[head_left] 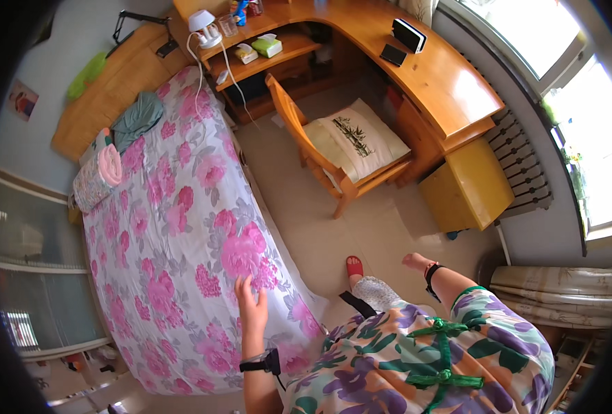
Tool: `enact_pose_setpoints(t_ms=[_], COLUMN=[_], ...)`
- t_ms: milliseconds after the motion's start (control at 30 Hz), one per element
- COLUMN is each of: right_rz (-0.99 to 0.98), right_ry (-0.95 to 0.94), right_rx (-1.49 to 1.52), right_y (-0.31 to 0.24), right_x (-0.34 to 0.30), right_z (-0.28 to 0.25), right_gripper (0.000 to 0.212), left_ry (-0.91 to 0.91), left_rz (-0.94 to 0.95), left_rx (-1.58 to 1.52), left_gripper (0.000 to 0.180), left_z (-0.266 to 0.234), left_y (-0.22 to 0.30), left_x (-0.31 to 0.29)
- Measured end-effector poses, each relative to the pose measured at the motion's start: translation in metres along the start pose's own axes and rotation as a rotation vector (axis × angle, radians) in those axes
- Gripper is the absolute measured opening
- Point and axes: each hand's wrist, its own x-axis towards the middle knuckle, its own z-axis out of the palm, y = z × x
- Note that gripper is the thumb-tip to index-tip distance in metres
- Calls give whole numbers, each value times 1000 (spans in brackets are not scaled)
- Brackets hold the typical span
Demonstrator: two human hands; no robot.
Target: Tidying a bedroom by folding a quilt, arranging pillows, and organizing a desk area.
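My left hand (pixel 252 303) hovers over or rests on the near right part of a bed's flowered sheet (pixel 182 276); I cannot tell whether it touches. Its fingers are stretched and apart, and nothing is in them. A black band with a small device (pixel 260 361) circles that wrist. Out to the right, my right hand (pixel 417 261) hangs in the air above the tiled floor, with a dark band (pixel 431 274) on its wrist. The fingers of this hand are small and foreshortened, so their pose is unclear. I see nothing held in it.
A wooden chair with a cushion (pixel 351 138) stands before the curved desk (pixel 451 90). Beside the desk is a yellow cabinet (pixel 468 186). On the bed's far end lie a rolled bundle (pixel 99 178) and a grey-green cloth (pixel 139 119). White cables (pixel 231 72) hang by the shelf.
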Motion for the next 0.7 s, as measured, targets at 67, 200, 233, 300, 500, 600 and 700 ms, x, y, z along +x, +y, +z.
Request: enact_pose_setpoints(t_ms=[67, 200, 233, 300, 500, 600, 700], right_rz=[-73, -178, -162, -3, 295, 664, 753], right_ry=[14, 137, 165, 251, 314, 335, 303], right_rx=[-248, -349, -319, 163, 662, 1330, 1513], right_y=[28, 73, 75, 59, 67, 82, 109], right_x=[22, 76, 91, 117, 144, 133, 123], right_z=[-18, -62, -80, -127, -206, -226, -222], right_gripper=[13, 15, 15, 16, 26, 36, 41], left_ry=[-33, -155, -183, -214, -307, -349, -402], left_rz=[124, 104, 24, -15, -125, -154, -200], left_rx=[112, -152, -308, -336, -594, -649, -687], left_gripper=[45, 51, 53, 55, 60, 67, 69], left_z=[23, 69, 76, 92, 133, 147, 154], left_y=[23, 74, 85, 89, 131, 146, 166], left_x=[43, 111, 127, 154, 243, 280, 308])
